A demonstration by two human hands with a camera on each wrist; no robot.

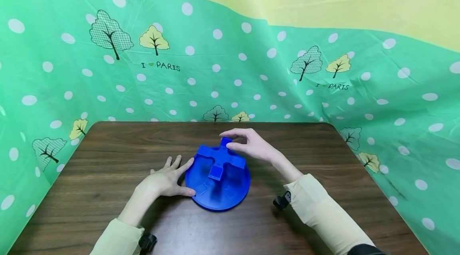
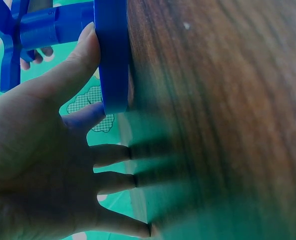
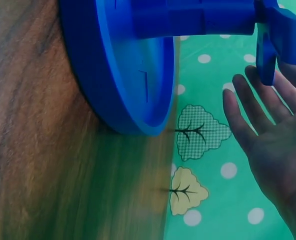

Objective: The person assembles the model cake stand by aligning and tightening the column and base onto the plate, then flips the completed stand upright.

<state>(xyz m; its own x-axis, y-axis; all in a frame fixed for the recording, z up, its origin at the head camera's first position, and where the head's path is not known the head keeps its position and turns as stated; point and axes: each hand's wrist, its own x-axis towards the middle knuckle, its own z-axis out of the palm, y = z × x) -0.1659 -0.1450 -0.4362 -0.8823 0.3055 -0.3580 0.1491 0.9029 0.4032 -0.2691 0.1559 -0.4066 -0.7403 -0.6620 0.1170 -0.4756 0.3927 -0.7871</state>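
Observation:
A blue plastic stand has a round rimmed base (image 1: 221,199) lying on the table. From it rises a thick post (image 2: 58,22), topped by a cross-shaped piece (image 1: 220,157) with four arms. My left hand (image 1: 161,181) is at the left of the base, fingers spread and straight. Its thumb and index finger touch the rim, while the other fingertips rest on the tabletop. Up at the far arm of the cross, my right hand (image 1: 251,143) pinches that arm between thumb and fingers. In the right wrist view, several fingers extend past the arm.
The brown wood-grain table (image 1: 125,143) runs back to a green and yellow printed cloth (image 1: 230,67) with dots and trees. Dark wrist cameras (image 1: 282,200) sit on both sleeves.

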